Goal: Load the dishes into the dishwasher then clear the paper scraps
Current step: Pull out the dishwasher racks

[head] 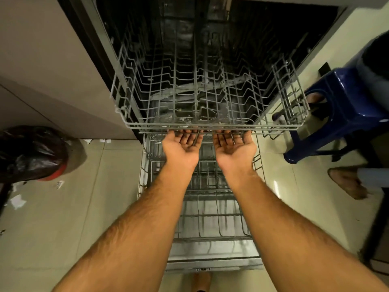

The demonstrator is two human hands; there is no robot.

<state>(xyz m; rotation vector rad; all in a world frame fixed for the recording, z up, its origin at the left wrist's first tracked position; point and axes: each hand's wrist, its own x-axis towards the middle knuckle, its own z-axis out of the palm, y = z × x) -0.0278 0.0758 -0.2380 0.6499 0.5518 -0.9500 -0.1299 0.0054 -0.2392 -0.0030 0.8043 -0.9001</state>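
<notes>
**Upper rack out, nothing loaded yet**

Paper scraps [17,200] lie on the floor at left. Our left hand [181,145] and right hand [233,145], palms up, fingers hooked under the empty upper rack [210,125]. We judge dishes, unseen here, come next.

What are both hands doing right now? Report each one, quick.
Left hand: palm up, fingers curled under the front rail of the grey wire upper dishwasher rack, holding it.
Right hand: same, palm up, holding that front rail.
</notes>
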